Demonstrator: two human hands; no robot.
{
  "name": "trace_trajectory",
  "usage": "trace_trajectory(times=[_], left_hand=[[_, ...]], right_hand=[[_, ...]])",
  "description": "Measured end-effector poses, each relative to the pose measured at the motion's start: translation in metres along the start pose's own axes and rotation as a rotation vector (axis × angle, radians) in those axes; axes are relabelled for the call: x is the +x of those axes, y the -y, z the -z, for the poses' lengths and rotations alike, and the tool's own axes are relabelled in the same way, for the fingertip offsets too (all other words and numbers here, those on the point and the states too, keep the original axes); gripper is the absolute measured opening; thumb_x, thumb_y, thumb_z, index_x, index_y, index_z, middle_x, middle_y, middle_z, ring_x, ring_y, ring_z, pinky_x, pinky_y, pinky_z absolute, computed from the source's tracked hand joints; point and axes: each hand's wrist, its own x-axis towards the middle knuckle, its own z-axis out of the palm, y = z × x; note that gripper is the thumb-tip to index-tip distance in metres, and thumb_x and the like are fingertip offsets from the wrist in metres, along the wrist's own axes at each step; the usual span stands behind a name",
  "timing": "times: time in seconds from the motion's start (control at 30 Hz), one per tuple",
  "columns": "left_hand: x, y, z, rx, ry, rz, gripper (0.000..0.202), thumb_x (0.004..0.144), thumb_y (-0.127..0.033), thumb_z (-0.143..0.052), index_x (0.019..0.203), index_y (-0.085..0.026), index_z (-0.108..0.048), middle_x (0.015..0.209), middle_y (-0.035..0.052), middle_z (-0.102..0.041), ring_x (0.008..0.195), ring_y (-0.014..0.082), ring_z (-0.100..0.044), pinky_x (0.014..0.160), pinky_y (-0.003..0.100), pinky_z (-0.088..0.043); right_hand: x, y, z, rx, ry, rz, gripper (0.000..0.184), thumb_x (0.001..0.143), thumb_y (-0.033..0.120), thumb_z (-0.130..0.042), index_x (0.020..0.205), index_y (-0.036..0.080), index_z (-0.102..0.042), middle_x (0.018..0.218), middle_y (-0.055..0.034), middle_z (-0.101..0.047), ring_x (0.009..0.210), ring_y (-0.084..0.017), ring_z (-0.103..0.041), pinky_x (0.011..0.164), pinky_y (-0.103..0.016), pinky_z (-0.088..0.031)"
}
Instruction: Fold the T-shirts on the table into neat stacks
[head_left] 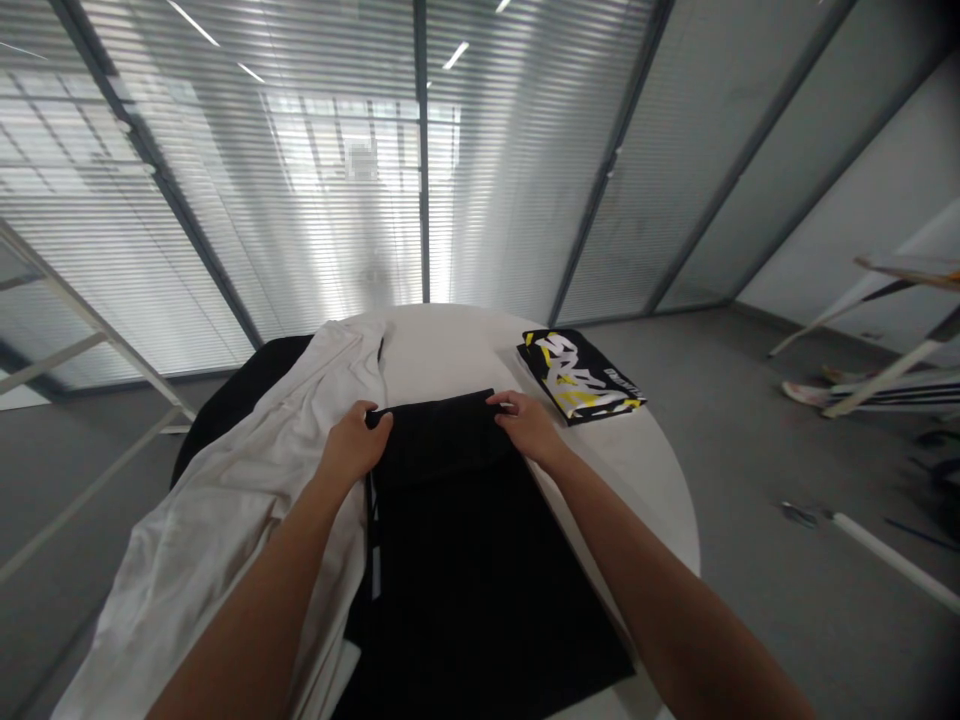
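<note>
A black garment (465, 560) lies flat in a long strip toward me, its far end folded back over itself. My left hand (355, 440) pinches the far left corner of that fold between thumb and fingers. At the far right corner, my right hand (527, 424) grips the same folded edge. Pale marks show along the garment's left side. Just left of it, a rumpled white garment (225, 510) is spread out, partly under my left forearm. Whether the black cloth is a shirt or another kind I cannot tell.
A folded black garment with white and yellow print (581, 375) sits at the right on the round white table (442, 345). Dark cloth (240, 395) shows at the far left. A white metal frame (112, 335) stands left; scissors (799, 514) lie on the floor at right.
</note>
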Motion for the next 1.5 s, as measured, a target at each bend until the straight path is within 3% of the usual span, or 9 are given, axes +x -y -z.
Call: trace_trajectory(times=[0.33,0.57,0.67,0.77,0.87,1.0,1.17,1.33,1.5], left_hand=[[0.007,0.007,-0.015,0.034,-0.065,-0.114,0.040,0.092,-0.043,-0.044,0.120,-0.020,-0.059,0.101,0.0109,-0.069,0.094,0.0269,-0.065,0.084,0.038,-0.048],[-0.008,-0.006,-0.009,0.185,-0.411,-0.312,0.046,0.089,-0.037,-0.049,0.128,-0.015,-0.057,0.119,0.0173,-0.059,0.116,0.0310,-0.053,0.100,0.046,-0.041],[-0.017,-0.014,-0.011,0.248,-0.312,-0.515,0.049,0.094,-0.041,-0.039,0.136,-0.019,-0.052,0.138,0.0145,-0.051,0.132,0.0291,-0.041,0.111,0.047,-0.030],[-0.021,-0.014,-0.019,0.335,-0.108,-0.604,0.053,0.097,-0.046,-0.031,0.144,-0.024,-0.044,0.149,0.0099,-0.042,0.142,0.0278,-0.029,0.116,0.051,-0.019],[-0.019,-0.009,-0.028,0.389,0.071,-0.538,0.059,0.095,-0.056,-0.028,0.147,-0.030,-0.038,0.153,0.0087,-0.037,0.143,0.0311,-0.027,0.113,0.058,-0.019],[-0.016,-0.004,-0.030,0.398,0.137,-0.444,0.062,0.093,-0.061,-0.029,0.148,-0.034,-0.035,0.155,0.0080,-0.034,0.143,0.0336,-0.027,0.110,0.063,-0.019],[-0.016,-0.005,-0.024,0.386,0.090,-0.357,0.060,0.093,-0.059,-0.030,0.144,-0.029,-0.043,0.152,0.0132,-0.039,0.140,0.0365,-0.032,0.109,0.065,-0.017],[-0.012,-0.002,-0.012,0.368,-0.033,-0.156,0.061,0.093,-0.054,-0.035,0.139,-0.017,-0.049,0.134,0.0224,-0.055,0.129,0.0418,-0.042,0.102,0.072,-0.019],[-0.010,-0.004,-0.006,0.345,-0.005,-0.175,0.052,0.092,-0.048,-0.037,0.133,-0.020,-0.054,0.121,0.0187,-0.063,0.120,0.0399,-0.050,0.101,0.071,-0.022]], right_hand=[[-0.009,0.004,0.003,-0.357,-0.082,0.057,0.031,0.075,0.008,-0.050,0.096,0.019,-0.070,0.101,-0.0064,-0.067,0.091,-0.018,-0.063,0.091,-0.031,-0.046],[-0.016,0.016,0.005,-0.470,-0.290,0.148,0.029,0.086,0.013,-0.044,0.098,0.018,-0.069,0.104,-0.0085,-0.068,0.099,-0.022,-0.062,0.093,-0.033,-0.044],[-0.023,0.025,0.000,-0.499,-0.256,0.261,0.035,0.095,0.028,-0.040,0.120,0.016,-0.062,0.118,-0.0102,-0.066,0.115,-0.023,-0.056,0.103,-0.035,-0.039],[-0.030,0.028,-0.010,-0.594,-0.011,0.344,0.048,0.100,0.041,-0.033,0.142,0.024,-0.046,0.145,-0.0070,-0.048,0.138,-0.024,-0.036,0.114,-0.044,-0.026],[-0.033,0.022,-0.017,-0.703,0.211,0.257,0.056,0.099,0.054,-0.025,0.150,0.032,-0.032,0.158,-0.0041,-0.027,0.146,-0.028,-0.018,0.114,-0.057,-0.016],[-0.029,0.013,-0.015,-0.709,0.305,0.136,0.062,0.096,0.062,-0.020,0.152,0.036,-0.023,0.161,-0.0008,-0.017,0.147,-0.032,-0.011,0.113,-0.062,-0.013],[-0.028,0.008,-0.013,-0.670,0.231,0.126,0.061,0.095,0.063,-0.027,0.150,0.037,-0.030,0.159,-0.0022,-0.025,0.144,-0.037,-0.018,0.111,-0.067,-0.009],[-0.023,0.005,-0.012,-0.659,-0.013,0.115,0.053,0.099,0.050,-0.030,0.144,0.026,-0.044,0.146,-0.0107,-0.046,0.139,-0.035,-0.031,0.111,-0.058,-0.018],[-0.015,0.003,-0.006,-0.621,-0.033,0.086,0.048,0.098,0.045,-0.038,0.139,0.021,-0.050,0.134,-0.0145,-0.057,0.130,-0.032,-0.044,0.107,-0.053,-0.027]])
